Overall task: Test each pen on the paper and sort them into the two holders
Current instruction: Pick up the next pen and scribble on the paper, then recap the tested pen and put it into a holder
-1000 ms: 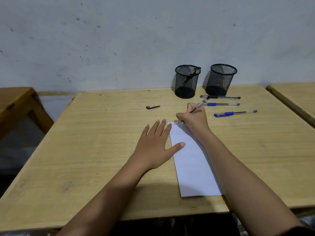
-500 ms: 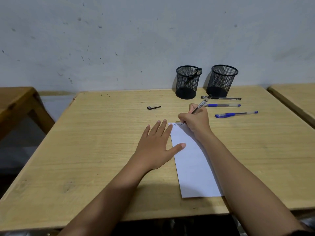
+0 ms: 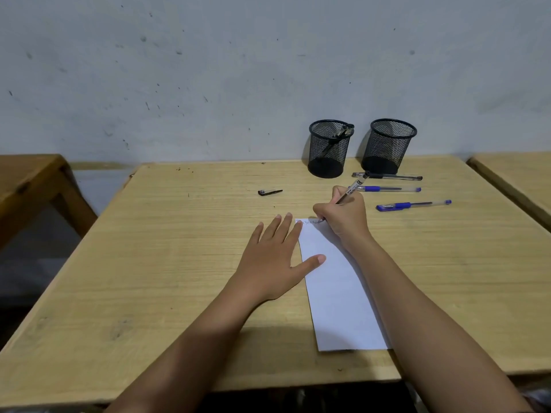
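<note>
- Beyond our right hand (image 3: 343,217), which grips the black pen (image 3: 353,189) slanted toward them, stand the left mesh holder (image 3: 329,153) and right mesh holder (image 3: 387,147).
- Our left hand (image 3: 274,257) lies flat, fingers straight, on the paper (image 3: 337,287) edge, farther off.

Two black mesh holders stand here, the left holder (image 3: 329,150) and the right holder (image 3: 389,147). Pens come to five (three of them lying loose on the desk (image 3: 179,248)): one held pen (image 3: 353,189) gripped in the right hand (image 3: 346,216), one black pen (image 3: 393,176), two blue ones, the farther blue pen (image 3: 390,189) and the nearer blue pen (image 3: 413,205), and one leaning pen (image 3: 337,138) inside the left holder. There is one loose pen cap (image 3: 269,192), one sheet of paper (image 3: 337,287), and two hands, counting the left hand (image 3: 271,263). Two more desks show partly, the side desk at left (image 3: 26,180) and the side desk at right (image 3: 518,174).
</note>
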